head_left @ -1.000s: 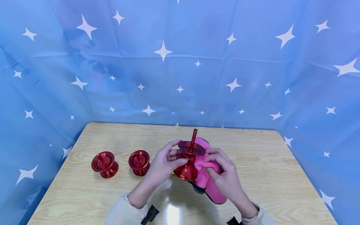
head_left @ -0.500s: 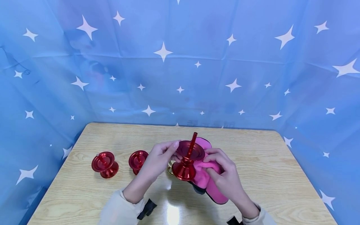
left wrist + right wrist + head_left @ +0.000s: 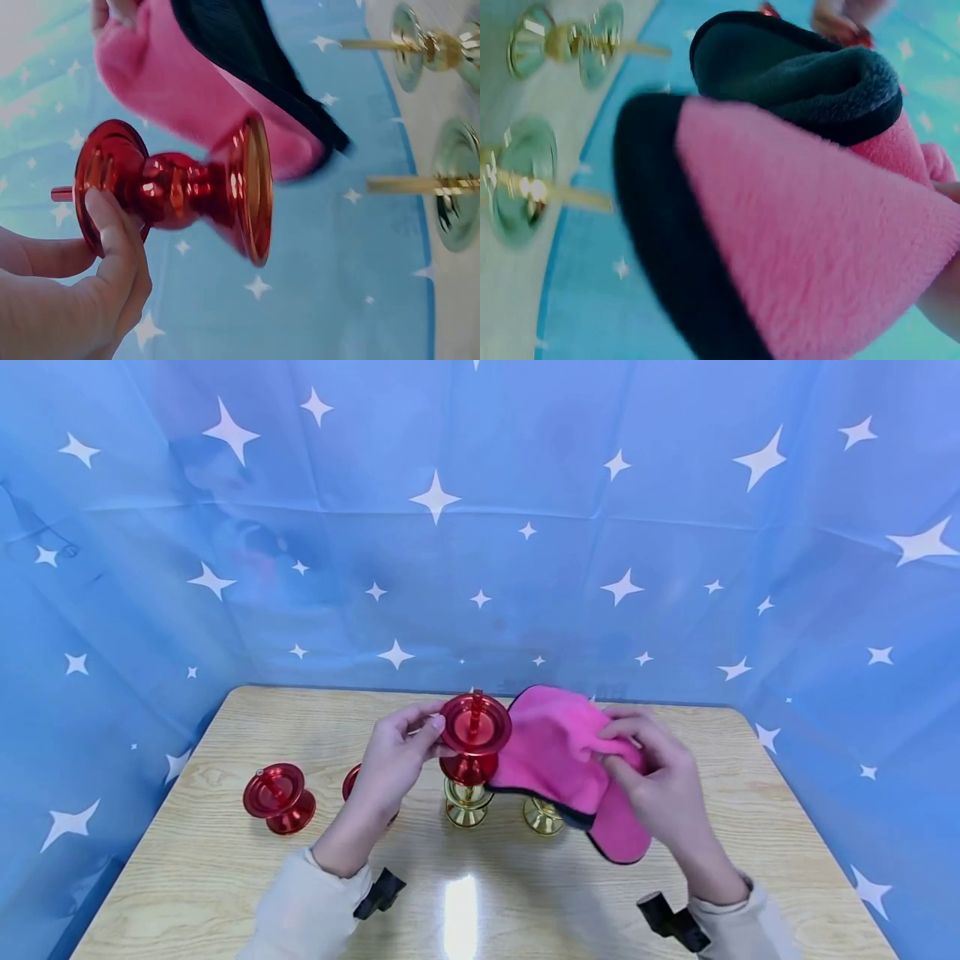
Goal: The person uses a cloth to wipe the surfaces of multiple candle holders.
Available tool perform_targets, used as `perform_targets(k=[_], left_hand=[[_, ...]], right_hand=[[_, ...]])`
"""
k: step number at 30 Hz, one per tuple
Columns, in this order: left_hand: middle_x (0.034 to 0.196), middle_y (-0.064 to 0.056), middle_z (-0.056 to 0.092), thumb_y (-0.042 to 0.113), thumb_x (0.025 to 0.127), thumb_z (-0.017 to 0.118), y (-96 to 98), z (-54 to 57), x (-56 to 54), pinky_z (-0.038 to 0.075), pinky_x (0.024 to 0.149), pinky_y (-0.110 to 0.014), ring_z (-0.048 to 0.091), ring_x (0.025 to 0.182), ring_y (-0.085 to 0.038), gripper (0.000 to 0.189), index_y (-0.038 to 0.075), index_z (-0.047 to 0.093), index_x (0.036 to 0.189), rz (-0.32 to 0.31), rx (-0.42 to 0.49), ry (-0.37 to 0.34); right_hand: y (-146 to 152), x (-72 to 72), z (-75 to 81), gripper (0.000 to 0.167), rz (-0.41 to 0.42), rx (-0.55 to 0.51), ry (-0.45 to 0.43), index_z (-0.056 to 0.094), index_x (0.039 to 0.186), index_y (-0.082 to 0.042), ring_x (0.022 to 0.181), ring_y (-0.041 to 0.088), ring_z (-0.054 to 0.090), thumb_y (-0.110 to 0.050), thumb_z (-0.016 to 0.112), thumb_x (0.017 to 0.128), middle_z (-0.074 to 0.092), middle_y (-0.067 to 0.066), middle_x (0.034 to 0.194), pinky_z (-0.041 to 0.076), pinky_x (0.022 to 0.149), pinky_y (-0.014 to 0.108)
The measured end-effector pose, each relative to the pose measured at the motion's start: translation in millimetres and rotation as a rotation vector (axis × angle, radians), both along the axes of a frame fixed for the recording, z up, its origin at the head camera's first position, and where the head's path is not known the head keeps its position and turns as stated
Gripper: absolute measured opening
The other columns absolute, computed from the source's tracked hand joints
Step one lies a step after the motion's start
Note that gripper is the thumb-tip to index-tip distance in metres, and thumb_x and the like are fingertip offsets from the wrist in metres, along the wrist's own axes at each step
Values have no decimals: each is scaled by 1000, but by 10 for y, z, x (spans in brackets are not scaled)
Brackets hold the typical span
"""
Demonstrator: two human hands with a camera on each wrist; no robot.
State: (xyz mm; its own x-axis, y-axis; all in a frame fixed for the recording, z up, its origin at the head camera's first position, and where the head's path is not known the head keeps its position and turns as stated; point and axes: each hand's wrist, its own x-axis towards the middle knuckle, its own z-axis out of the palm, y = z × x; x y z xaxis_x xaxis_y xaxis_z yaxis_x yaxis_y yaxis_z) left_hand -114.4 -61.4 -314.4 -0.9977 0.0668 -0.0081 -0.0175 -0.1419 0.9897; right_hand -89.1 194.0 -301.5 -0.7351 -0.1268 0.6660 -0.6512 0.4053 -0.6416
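My left hand (image 3: 390, 768) holds a shiny red candle holder (image 3: 471, 767) by the rim of its dish, thumb on top. The holder is off the table, its thin rod upward and its flared base (image 3: 253, 191) below. Just to its right, my right hand (image 3: 663, 785) pinches a bunched pink cloth (image 3: 547, 739) with a black border. The cloth hangs in the air, and its dark reverse side (image 3: 802, 82) shows in the right wrist view. Behind these, two gold candle holders, a left one (image 3: 467, 816) and a right one (image 3: 542, 818), stand on the table, partly covered.
Another red candle holder (image 3: 288, 810) stands on the left of the wooden table (image 3: 225, 893). Nearer the middle, a further red one (image 3: 350, 782) is mostly hidden by my left hand. A blue curtain with white stars (image 3: 480, 552) hangs behind the far edge.
The red candle holder has tilted toward me and shifted up and left with my left hand. My right hand has drawn the cloth up and right, away from it, uncovering the gold holders.
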Motion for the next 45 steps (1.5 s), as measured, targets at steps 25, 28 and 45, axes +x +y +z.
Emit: perform_targets(k=[25, 28, 45], left_hand=[[86, -13, 51, -6, 93, 42, 138, -811, -660, 54, 69, -27, 55, 71, -16, 26, -8, 46, 119, 165, 43, -162], [86, -13, 50, -6, 93, 41, 179, -902, -704, 54, 69, -28, 54, 69, -16, 26, -6, 46, 119, 180, 46, -223], [84, -9, 52, -3, 94, 40, 174, -1366, -887, 52, 76, -30, 52, 67, -13, 33, 0, 46, 127, 129, 114, -347]], right_hand=[[782, -209, -378, 19, -408, -66, -261, 60, 91, 9, 76, -2, 56, 14, 66, 74, 58, -14, 93, 43, 60, 7], [803, -214, -426, 18, -422, -45, -277, 60, 91, 7, 77, -3, 55, 13, 66, 75, 57, -16, 92, 43, 60, 6], [1029, -190, -626, 17, -532, 122, -362, 62, 95, 1, 79, -8, 47, 5, 66, 79, 50, -19, 92, 40, 58, 6]])
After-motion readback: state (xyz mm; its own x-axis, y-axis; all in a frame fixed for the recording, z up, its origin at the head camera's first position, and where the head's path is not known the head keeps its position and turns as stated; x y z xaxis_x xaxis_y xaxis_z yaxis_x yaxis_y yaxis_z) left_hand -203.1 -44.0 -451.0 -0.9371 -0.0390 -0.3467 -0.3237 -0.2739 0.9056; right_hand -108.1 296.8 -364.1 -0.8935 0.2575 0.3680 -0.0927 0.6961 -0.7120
